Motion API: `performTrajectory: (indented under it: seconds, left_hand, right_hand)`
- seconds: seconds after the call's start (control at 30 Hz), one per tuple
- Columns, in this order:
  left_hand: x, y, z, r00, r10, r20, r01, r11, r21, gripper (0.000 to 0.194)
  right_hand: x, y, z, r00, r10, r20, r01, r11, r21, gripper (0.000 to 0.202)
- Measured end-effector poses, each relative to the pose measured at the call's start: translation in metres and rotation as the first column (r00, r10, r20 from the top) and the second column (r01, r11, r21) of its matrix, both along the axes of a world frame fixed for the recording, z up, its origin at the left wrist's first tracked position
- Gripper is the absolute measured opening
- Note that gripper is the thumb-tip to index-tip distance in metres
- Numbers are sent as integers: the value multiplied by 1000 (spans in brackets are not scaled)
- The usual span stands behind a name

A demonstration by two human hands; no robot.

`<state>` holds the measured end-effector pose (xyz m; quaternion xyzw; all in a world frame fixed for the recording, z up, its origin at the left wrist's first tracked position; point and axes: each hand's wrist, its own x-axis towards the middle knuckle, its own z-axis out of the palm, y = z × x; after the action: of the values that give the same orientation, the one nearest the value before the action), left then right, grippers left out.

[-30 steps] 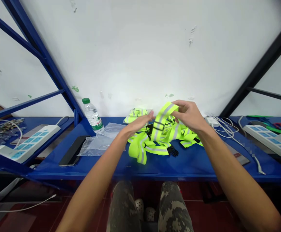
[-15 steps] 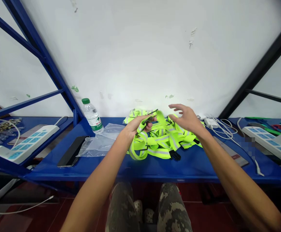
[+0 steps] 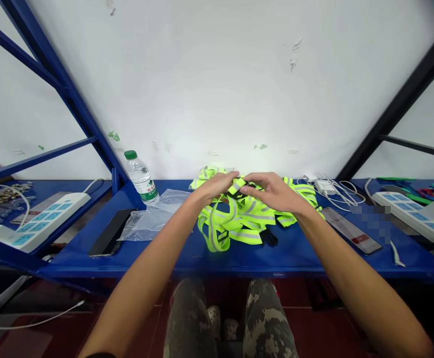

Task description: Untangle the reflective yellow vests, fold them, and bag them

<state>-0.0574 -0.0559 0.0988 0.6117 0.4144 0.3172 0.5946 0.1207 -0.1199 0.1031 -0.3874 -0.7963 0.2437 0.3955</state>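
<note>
A pile of neon yellow reflective straps (image 3: 252, 219) with grey stripes lies at the middle of the blue table. Over its far side, my left hand (image 3: 219, 185) is closed on a reflective strap (image 3: 236, 187), part of which hangs in a loop below. My right hand (image 3: 271, 190) meets it from the other side, thumb and fingers pinching the same strap. Dark parts show between the hands, too small to make out. A black buckle-like piece (image 3: 268, 237) sticks out at the pile's near edge.
Left of the pile are a clear plastic bag (image 3: 146, 223), a water bottle (image 3: 142, 179) with a green cap and a black phone (image 3: 111, 233). On the right lie another phone (image 3: 351, 231), a charger (image 3: 325, 187) with white cable, and a power strip (image 3: 418, 214).
My right hand has moved left and down from open in the air to grip the strap beside my left hand. The strap's loop now hangs lower.
</note>
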Motion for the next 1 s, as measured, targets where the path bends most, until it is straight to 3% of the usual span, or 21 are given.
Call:
performTrajectory:
  seconds: [0.07, 0.13, 0.2, 0.3, 0.37, 0.47, 0.53, 0.6, 0.67, 0.77, 0.83, 0.93, 1.0]
  left_hand:
    - [-6, -5, 4, 994, 44, -95, -34, 994, 105, 43]
    - [-8, -14, 8, 992, 80, -96, -56, 973, 223, 48]
    - [-6, -24, 11, 992, 97, -82, -57, 918, 393, 46]
    - [0, -33, 15, 993, 114, -39, -71, 817, 573, 63]
    - [3, -34, 18, 998, 51, 30, -59, 855, 515, 65]
    - [5, -30, 24, 980, -42, 197, -17, 957, 291, 55]
    - [5, -26, 27, 955, -19, 296, -44, 978, 202, 44]
    - [4, -22, 28, 934, 38, 356, -90, 987, 132, 41]
    - [2, -17, 28, 914, 107, 392, -132, 991, 38, 45]
    - [-1, -10, 26, 893, 180, 412, -150, 983, -105, 50]
    - [-5, -5, 24, 908, 177, 381, -119, 978, -169, 50]
    - [-12, 4, 20, 929, 137, 345, -58, 971, -230, 49]
    - [-17, 10, 18, 927, 123, 354, -31, 966, -256, 49]
  right_hand:
    - [1, 6, 2, 997, -58, -59, 56, 998, -29, 27]
    - [-1, 14, 5, 982, -142, -122, 140, 990, -22, 33]
    - [-4, 23, 6, 946, -244, -213, 247, 969, -12, 40]
    - [-9, 33, 6, 872, -330, -362, 341, 940, -35, 51]
    - [-9, 33, 4, 848, -319, -424, 333, 942, -43, 62]
    - [-8, 24, -3, 906, -198, -374, 190, 980, -57, 97]
    - [-7, 16, -11, 957, -119, -263, 83, 986, -146, 123]
    - [-7, 9, -21, 989, -44, -144, -3, 952, -305, 131]
    - [-8, 5, -31, 997, 46, -56, -65, 912, -405, 119]
    - [-7, 5, -37, 995, 96, 5, -87, 928, -361, 65]
    - [-5, 5, -32, 990, 135, -39, -140, 931, -338, 34]
    - [4, 3, -18, 959, 214, -184, -273, 872, -406, 30]
    - [12, 0, -9, 953, 163, -257, -269, 847, -459, 36]
